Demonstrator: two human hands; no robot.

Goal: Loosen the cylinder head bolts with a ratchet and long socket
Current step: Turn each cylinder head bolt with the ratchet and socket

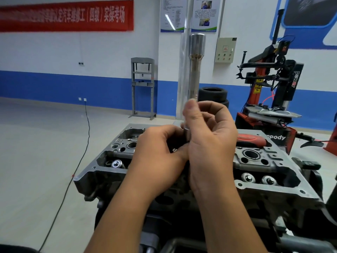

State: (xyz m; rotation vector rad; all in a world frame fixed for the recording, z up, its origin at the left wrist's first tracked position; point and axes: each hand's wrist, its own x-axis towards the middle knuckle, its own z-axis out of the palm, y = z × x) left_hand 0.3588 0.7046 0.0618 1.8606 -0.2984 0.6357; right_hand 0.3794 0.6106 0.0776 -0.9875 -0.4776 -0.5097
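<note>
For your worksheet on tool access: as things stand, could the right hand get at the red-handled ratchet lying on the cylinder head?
Probably not yet: the right hand grips the long socket. The ratchet itself lies uncovered just beyond it.

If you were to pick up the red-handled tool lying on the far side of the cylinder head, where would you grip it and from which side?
Grip the red-handled tool around its thick rubber handle, coming down from above on the right. It lies flat across the cylinder head, handle exposed, its other end hidden behind the right hand.

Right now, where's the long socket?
Head view, centre: the long socket stands upright above the cylinder head, its lower end gripped by the right hand, the left hand beside it.
</note>
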